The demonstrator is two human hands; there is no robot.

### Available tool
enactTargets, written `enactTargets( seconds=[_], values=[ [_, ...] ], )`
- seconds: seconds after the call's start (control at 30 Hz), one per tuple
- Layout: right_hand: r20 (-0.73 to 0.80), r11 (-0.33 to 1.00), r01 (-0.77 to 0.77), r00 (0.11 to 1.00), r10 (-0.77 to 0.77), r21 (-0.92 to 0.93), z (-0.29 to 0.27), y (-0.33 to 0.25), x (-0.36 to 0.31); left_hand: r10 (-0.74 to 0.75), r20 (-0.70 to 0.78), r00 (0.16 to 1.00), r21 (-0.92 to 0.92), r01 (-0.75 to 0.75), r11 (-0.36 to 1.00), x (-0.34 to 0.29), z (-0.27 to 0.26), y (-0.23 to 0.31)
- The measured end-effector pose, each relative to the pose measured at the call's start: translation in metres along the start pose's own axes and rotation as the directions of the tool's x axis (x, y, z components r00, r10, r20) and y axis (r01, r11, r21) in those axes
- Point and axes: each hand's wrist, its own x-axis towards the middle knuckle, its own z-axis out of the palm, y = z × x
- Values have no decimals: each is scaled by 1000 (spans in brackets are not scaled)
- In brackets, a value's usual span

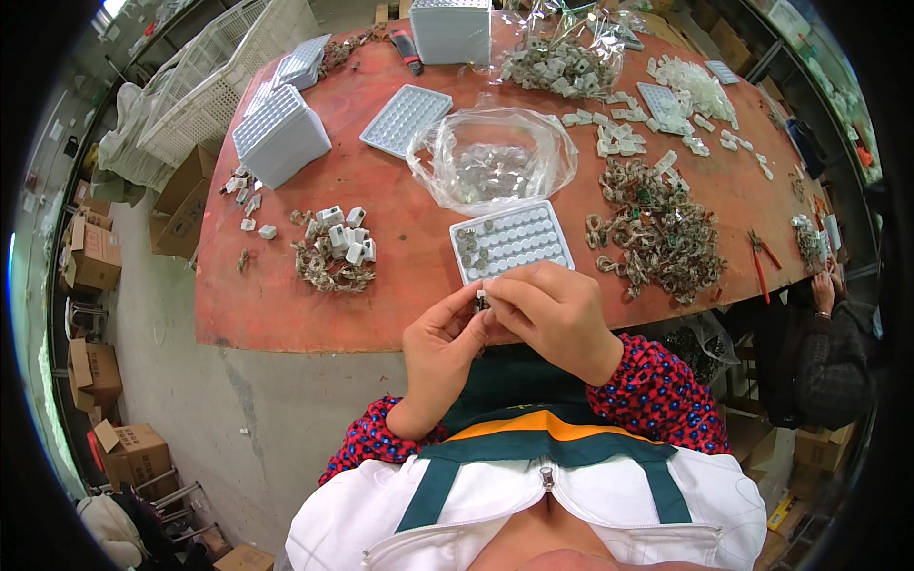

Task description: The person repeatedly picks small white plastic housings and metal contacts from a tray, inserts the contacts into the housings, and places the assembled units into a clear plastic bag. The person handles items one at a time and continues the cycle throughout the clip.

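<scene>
At the near edge of the tabletop (395, 214), your left hand (440, 341) and right hand (554, 309) pinch a small part (482, 302), white tray (519, 240) and plastic bag (562, 157) beyond, tangled pile (662, 233) rightward.

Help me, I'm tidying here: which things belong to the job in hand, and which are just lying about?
Seemingly in use:
small part at the fingertips of left hand and right hand;
white tray just beyond them;
tangled pile right of it, probably.

Seemingly just lying about:
red-handled pliers;
cardboard boxes at left;
white basket.
</scene>
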Motion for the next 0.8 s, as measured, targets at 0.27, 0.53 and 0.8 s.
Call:
enactTargets(
  seconds=[0.27, 0.53, 0.8],
  values=[
    [78, 977, 50, 995, -67, 206, -20, 0, 0, 58, 177, 983, 0, -58, 998, -5, -12, 10],
    [144, 897, -293, 955, 259, 331, -28, -4, 1, 44, 277, 960, 105, -75, 992, -8, -15, 15],
    [75, 928, -283, 959, 273, 242, -22, -19, -6, 143, 243, 959, 128, -178, 976, -10, -11, 12]
  ],
)
